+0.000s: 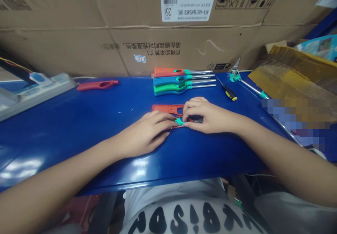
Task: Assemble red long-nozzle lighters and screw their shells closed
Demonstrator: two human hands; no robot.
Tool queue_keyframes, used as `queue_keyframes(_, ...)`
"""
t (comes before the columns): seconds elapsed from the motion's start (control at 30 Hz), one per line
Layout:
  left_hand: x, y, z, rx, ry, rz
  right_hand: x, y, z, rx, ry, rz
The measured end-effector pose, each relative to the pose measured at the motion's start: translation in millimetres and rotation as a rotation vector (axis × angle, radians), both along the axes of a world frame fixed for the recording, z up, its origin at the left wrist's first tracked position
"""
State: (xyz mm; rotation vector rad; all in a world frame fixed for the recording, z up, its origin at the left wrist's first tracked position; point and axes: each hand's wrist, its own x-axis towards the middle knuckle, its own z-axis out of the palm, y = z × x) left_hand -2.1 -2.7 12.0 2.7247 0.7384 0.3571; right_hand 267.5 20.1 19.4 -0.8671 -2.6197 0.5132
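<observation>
An orange-red lighter casing (172, 127) lies at the middle of the blue table, mostly hidden under my hands. A teal plastic piece (179, 121) sits over it between my fingertips. From the left, my left hand (151, 130) holds the casing down, its fingers at the teal piece. My right hand (201, 114) is closed in a pinch at the piece's right edge, and a dark metal part shows under its palm. Just behind lies another orange casing half (167, 109), its inner side up. Two tiny metal pins (132, 109) rest to the left.
Several assembled stick lighters (171, 81) are stacked behind my hands. A screwdriver (229, 92) lies right of them, a red casing (97, 85) to the left. A power strip (34, 93) borders the left side. A large cardboard box (126, 37) closes off the back; yellow-taped cardboard (295, 83) is at right.
</observation>
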Motion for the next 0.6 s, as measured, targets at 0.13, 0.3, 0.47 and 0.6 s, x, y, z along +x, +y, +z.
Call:
queue_keyframes(0.13, 0, 0, -0.2, 0.001, 0.004, 0.004, 4, 0, 3.2, -0.003, -0.003, 0.030)
queue_keyframes(0.3, -1, 0, -2.8, 0.011, -0.010, 0.004, 11, 4, 7.9, -0.009, -0.029, 0.031)
queue_keyframes(0.47, -1, 2, -4.4, 0.006, -0.027, 0.001, 11, 6, 8.7, -0.036, -0.072, 0.011)
queue_keyframes(0.6, -1, 3, -5.1, 0.018, -0.040, 0.001, 14, 4, 15.1, -0.077, -0.074, 0.004)
